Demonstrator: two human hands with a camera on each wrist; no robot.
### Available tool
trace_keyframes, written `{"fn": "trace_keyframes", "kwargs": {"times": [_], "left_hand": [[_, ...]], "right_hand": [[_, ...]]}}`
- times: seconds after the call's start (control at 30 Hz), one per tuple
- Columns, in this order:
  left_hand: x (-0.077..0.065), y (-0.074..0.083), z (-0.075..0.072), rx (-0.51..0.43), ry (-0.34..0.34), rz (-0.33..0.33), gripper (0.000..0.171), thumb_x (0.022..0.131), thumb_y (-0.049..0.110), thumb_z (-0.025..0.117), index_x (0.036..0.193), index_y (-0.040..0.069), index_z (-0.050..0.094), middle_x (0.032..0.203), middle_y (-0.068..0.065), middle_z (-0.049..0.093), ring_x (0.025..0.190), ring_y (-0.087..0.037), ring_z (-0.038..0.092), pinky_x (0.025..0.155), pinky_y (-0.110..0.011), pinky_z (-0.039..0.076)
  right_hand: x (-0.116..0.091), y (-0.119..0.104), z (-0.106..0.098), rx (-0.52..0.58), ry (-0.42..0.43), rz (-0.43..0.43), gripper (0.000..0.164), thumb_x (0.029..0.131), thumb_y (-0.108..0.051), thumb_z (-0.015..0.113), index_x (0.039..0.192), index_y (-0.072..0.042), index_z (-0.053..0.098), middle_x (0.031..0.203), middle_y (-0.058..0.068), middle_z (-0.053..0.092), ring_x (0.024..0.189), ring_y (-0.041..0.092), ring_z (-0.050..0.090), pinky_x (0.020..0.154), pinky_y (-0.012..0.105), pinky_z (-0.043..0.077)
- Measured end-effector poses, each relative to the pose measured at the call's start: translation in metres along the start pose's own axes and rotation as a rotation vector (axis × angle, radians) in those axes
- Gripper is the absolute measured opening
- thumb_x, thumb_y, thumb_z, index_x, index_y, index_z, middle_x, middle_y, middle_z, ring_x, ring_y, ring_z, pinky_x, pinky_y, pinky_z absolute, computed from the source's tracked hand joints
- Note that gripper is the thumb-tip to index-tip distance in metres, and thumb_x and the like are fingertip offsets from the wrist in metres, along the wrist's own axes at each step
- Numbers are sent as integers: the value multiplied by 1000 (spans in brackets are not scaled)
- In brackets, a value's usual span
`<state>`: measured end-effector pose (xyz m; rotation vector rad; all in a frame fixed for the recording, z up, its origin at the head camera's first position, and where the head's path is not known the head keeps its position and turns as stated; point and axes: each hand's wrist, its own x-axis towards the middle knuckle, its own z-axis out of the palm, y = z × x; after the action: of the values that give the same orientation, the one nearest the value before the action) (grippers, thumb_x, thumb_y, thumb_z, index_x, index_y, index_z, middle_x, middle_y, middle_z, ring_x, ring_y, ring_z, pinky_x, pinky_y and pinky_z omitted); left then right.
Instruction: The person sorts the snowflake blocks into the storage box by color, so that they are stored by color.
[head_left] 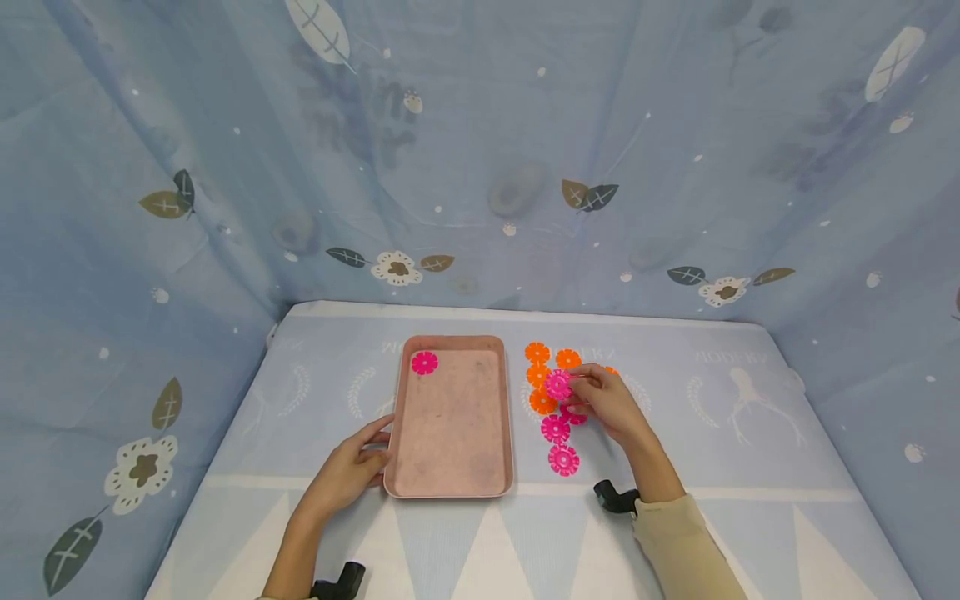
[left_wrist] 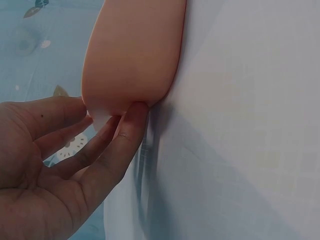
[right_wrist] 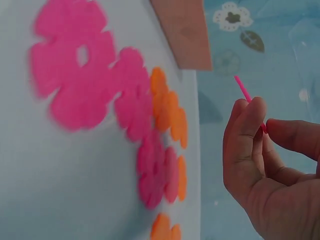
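My right hand pinches a pink flower-shaped plastic disc between thumb and fingertips, above the loose discs right of the tray. Edge-on in the right wrist view, the held disc looks like a thin pink strip. My left hand grips the left side of a shallow pinkish-brown tray, thumb and fingers at its rim. In the left wrist view, fingertips meet the tray's outer wall. One deep pink disc lies inside the tray at the far left corner.
Several orange discs and pink discs lie on the patterned tablecloth, some partly hidden by my right hand. A blue curtain with leaf and flower prints stands behind the table. Black wrist mounts show at both forearms.
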<state>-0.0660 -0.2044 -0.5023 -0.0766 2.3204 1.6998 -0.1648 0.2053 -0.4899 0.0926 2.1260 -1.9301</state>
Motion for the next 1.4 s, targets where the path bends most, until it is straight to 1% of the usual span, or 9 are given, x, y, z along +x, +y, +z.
{"fn": "trace_keyframes", "kwargs": {"times": [0.2,0.3,0.53,0.6,0.73,0.83,1.03,1.23,1.4], "left_hand": [[-1,-1,1,10,10,-4,53,99,1,58,150,10,46,132,-21,56,108,-32,65,73,-35,60],[-1,-1,1,13,14,-5,53,99,1,58,150,10,46,132,-20,56,107,-31,66,72,-35,60],[0,-1,2,8,12,-5,53,99,0,57,150,11,46,130,-20,57,105,-30,66,72,-35,60],[0,-1,2,3,9,-6,53,99,-1,57,150,11,46,130,-19,57,105,-29,66,72,-35,60],[0,-1,2,-4,3,-9,53,99,-1,57,150,10,46,130,-19,57,105,-29,66,72,-35,60],[0,-1,2,-4,1,-11,54,99,-1,56,150,11,46,130,-19,56,105,-29,66,73,-35,60],[0,-2,2,2,6,-1,54,99,-2,56,150,10,46,130,-20,56,105,-29,66,72,-34,60],[1,-1,2,10,9,5,54,98,-3,56,150,9,46,131,-20,56,106,-30,66,72,-33,60],[0,1,1,16,17,-8,54,99,-1,57,150,11,46,131,-19,56,107,-30,65,73,-34,60]], "right_hand": [[19,-20,24,3,-36,-22,33,103,-12,55,130,7,53,102,18,59,92,37,67,81,38,59],[30,-29,38,32,-52,-34,32,103,-11,54,130,5,54,104,19,59,95,38,66,86,46,57],[54,-44,81,176,-76,-44,27,102,-6,55,127,5,57,108,20,62,101,42,64,89,50,55],[61,-45,94,212,-76,-50,27,101,-5,56,126,6,57,107,20,62,101,44,64,92,55,52],[72,-44,120,288,-45,-41,26,100,-2,57,125,6,58,104,21,63,93,37,68,96,61,47],[78,-40,138,342,-12,-13,25,100,-1,57,124,7,57,104,21,63,87,30,69,94,57,50],[89,-26,165,402,29,46,24,99,2,56,122,8,57,103,20,64,83,30,70,83,45,58],[97,-12,177,390,84,90,25,96,5,58,121,11,57,96,22,62,67,24,68,72,42,61],[101,-6,182,339,101,128,23,97,7,55,119,10,55,97,19,58,62,20,66,67,38,61]]}}
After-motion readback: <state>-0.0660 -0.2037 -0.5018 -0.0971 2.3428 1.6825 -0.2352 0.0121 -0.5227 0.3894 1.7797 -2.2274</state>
